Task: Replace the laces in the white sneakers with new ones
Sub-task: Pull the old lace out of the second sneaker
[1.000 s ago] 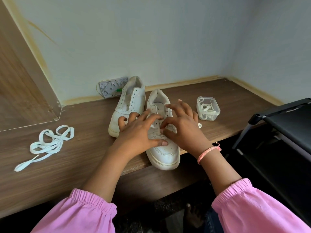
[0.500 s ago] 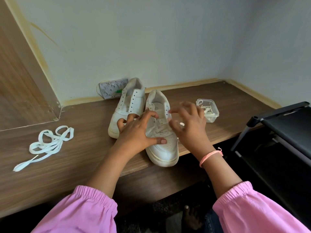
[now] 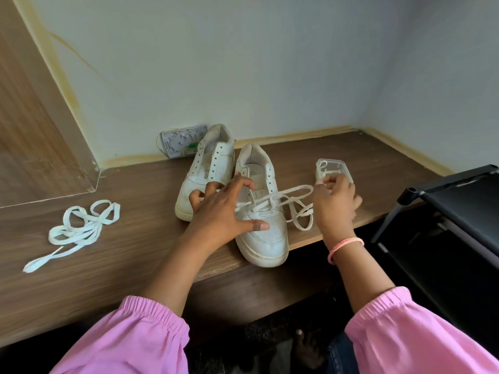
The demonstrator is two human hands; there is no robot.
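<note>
While the right hand [image 3: 333, 203] pinches a loop of the new lace [image 3: 293, 194] and draws it out sideways past the near sneaker [image 3: 266, 211], the left hand [image 3: 224, 209] lies spread and open across that shoe's lower eyelets, thumb pressing the toe box, holding nothing. Its grip is a flat brace only, so a hard tug from the right could, I judge, slide the shoe toward the bench [image 3: 129, 211] edge, where its toe already overhangs. Only the lowest eyelets look threaded, and one short end lies loose near the left fingers; pulled unevenly, that end may slip back out or leave the two sides unequal. Slack lace also trails over the front edge and could snag. The second sneaker [image 3: 208, 171] stands just beside it with bare eyelets, the clear box [image 3: 344, 168] sits behind the right hand, and the old lace [image 3: 81, 228] lies well apart on the left.
</note>
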